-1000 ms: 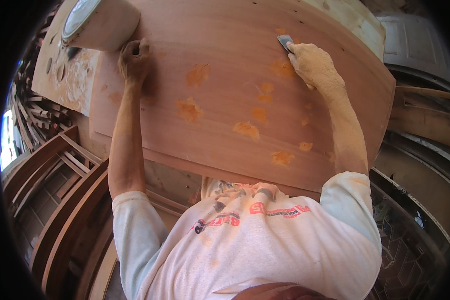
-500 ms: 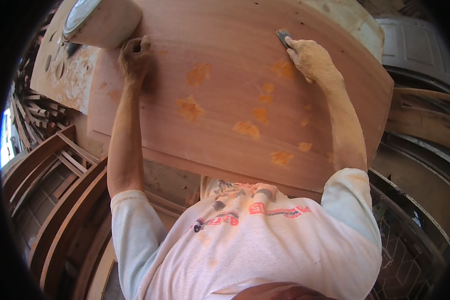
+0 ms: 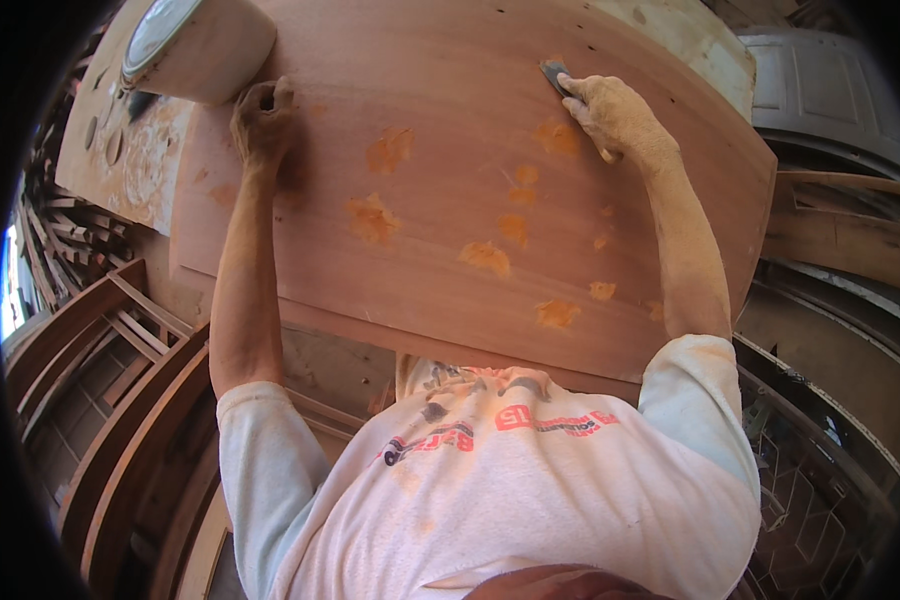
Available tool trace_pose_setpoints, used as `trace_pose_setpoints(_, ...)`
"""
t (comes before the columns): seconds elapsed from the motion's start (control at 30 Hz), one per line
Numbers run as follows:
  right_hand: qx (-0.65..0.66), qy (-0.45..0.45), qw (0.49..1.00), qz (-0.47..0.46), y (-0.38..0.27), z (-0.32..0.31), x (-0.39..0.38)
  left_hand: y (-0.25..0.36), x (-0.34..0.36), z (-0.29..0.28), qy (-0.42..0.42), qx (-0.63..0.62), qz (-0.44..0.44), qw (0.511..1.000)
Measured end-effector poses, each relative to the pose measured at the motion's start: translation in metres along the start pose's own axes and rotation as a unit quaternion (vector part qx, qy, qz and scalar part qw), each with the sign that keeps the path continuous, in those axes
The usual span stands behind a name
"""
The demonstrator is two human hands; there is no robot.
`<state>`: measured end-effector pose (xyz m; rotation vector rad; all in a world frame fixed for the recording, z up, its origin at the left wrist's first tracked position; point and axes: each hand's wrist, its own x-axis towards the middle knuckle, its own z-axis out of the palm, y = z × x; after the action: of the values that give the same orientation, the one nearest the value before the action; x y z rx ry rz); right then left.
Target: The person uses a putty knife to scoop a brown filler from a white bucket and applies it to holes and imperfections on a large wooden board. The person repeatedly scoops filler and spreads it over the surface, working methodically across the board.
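A broad reddish-brown wooden panel (image 3: 370, 60) lies before me, dotted with several orange filler patches (image 3: 374, 217). My right hand (image 3: 615, 115) is closed round a small putty knife (image 3: 556, 76), whose blade end points up and left near the panel's far side. Just below that blade is another orange smear on the wood. At the panel's left, close under a white bucket (image 3: 205, 55), my left hand (image 3: 262, 120) is curled with its fingers bent in. What it holds, if anything, is hidden.
A stained worktop (image 3: 150, 170) with dark marks extends left of the panel. Curved wooden frames (image 3: 130, 440) stand at the lower left, beside stacked timber strips (image 3: 65, 230). On the right are a pale panelled door (image 3: 820, 90) and more curved wooden pieces (image 3: 840, 235).
My right hand and the putty knife have shifted slightly left. The whole view has drifted a little too; my left hand stays by the bucket.
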<state>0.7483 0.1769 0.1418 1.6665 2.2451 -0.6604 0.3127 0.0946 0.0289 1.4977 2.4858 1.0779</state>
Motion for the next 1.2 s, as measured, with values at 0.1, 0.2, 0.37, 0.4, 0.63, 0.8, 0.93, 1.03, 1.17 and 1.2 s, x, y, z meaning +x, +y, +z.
trace_pose_setpoints(0.1, 0.050, 0.000, 0.999, 0.012, 0.011, -0.007, -0.013, -0.007, -0.007, -0.005, -0.014, 0.008, -0.016, 1.000)
trace_pose_setpoints(0.2, 0.084, 0.112, 0.989, 0.051, 0.049, -0.020, -0.022, 0.002, -0.006, 0.000, -0.005, -0.003, -0.012, 1.000)
trace_pose_setpoints(0.37, 0.146, 0.132, 0.979, 0.061, 0.067, -0.001, -0.018, -0.004, -0.003, 0.003, 0.016, -0.005, 0.004, 1.000)
trace_pose_setpoints(0.4, 0.073, 0.172, 0.982, 0.001, 0.074, 0.015, -0.008, -0.006, -0.005, 0.000, 0.016, 0.003, -0.001, 1.000)
trace_pose_setpoints(0.63, -0.022, 0.035, 0.998, 0.042, 0.036, 0.001, -0.024, -0.007, -0.003, 0.001, 0.005, 0.003, -0.009, 1.000)
trace_pose_setpoints(0.8, -0.055, 0.029, 0.997, 0.040, 0.049, 0.016, -0.006, -0.007, 0.000, 0.001, 0.006, 0.007, 0.012, 1.000)
trace_pose_setpoints(0.93, 0.047, 0.009, 0.994, 0.096, 0.025, -0.020, -0.028, 0.005, -0.005, -0.001, -0.008, -0.007, -0.025, 1.000)
trace_pose_setpoints(1.03, -0.007, 0.089, 0.996, -0.006, 0.070, 0.021, -0.003, 0.009, -0.005, -0.004, -0.006, -0.010, -0.032, 0.999)
trace_pose_setpoints(1.17, 0.012, -0.038, 0.997, 0.067, 0.021, -0.013, -0.031, -0.003, -0.008, -0.001, 0.013, 0.019, -0.006, 1.000)
trace_pose_setpoints(1.2, 0.027, -0.007, 0.998, 0.063, 0.023, -0.011, -0.031, 0.000, -0.007, -0.001, 0.007, 0.017, -0.024, 1.000)
